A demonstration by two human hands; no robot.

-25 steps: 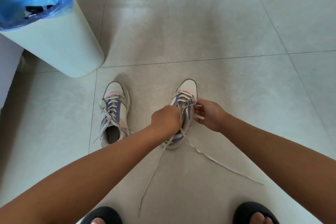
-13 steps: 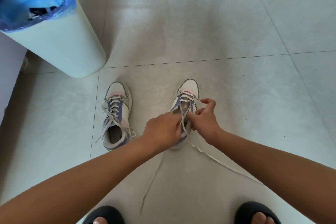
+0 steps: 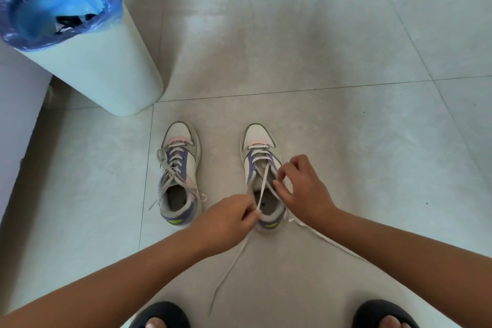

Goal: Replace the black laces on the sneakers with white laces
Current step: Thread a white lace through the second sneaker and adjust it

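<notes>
I see two sneakers side by side on the tiled floor (image 3: 332, 128), toes pointing away from me. The left sneaker (image 3: 179, 176) is fully laced w/ a white lace and tied in a loose bow. The right sneaker (image 3: 262, 178) is laced w/ a white lace (image 3: 262, 181) through most eyelets, both ends untied. My left hand (image 3: 226, 217) sits just beside that shoe's heel, fingers clenched, pinching one lace strand that runs taut up to the eyelets; the rest of that end trails down the floor btwn my feet. My right hand (image 3: 303, 189) hovers over the shoe's right side near the collar, thumb and index pinching the other strand, whose tail runs off along the floor to the right. A white bin (image 3: 101, 61) w/ a blue liner stands at upper left, something black inside; can't tell what. Black slippers (image 3: 162, 314) show at the bottom edge.
</notes>
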